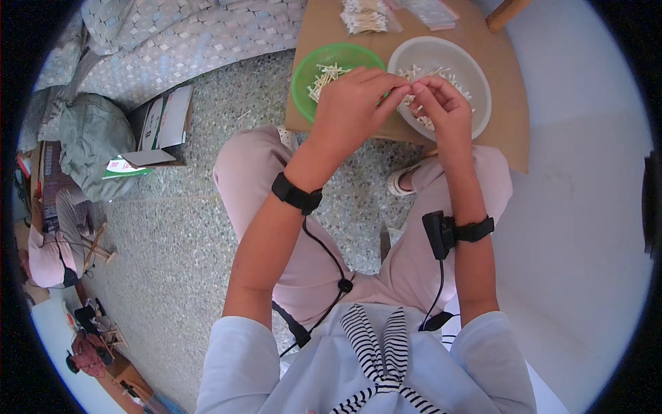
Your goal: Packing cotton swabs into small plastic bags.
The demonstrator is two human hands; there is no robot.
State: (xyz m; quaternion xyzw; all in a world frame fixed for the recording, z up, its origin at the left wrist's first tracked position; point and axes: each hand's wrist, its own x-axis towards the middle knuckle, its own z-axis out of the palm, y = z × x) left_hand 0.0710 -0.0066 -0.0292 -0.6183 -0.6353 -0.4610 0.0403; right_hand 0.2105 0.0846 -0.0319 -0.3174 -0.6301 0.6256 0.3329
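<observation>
We are holding our left hand [352,103] and right hand [445,107] fingertip to fingertip, thumbs and forefingers bending into a small pinch. We cannot tell whether either pinch is gripping a cotton swab, a scrap of packaging or nothing, since the fingers are hiding whatever lies between them. Our left hand is hovering partly over the green bowl [299,93], our right over the white bowl [483,83]. Loose swabs [327,79] are lying in the green one, and more swabs [460,90] are filling the white one.

We are judging this to be fine, two-handed fingertip work on small, light pieces. The next move is calling for a gentle, steady pinch and a clear view of the fingertips, without knocking either bowl.

Both bowls are standing side by side on a brown board [517,148]. Beyond them, a bundle of swabs [364,17] and clear packets [433,12] are lying near its far edge. Further left, a cardboard box [165,117] is sitting on the speckled floor [200,193].
</observation>
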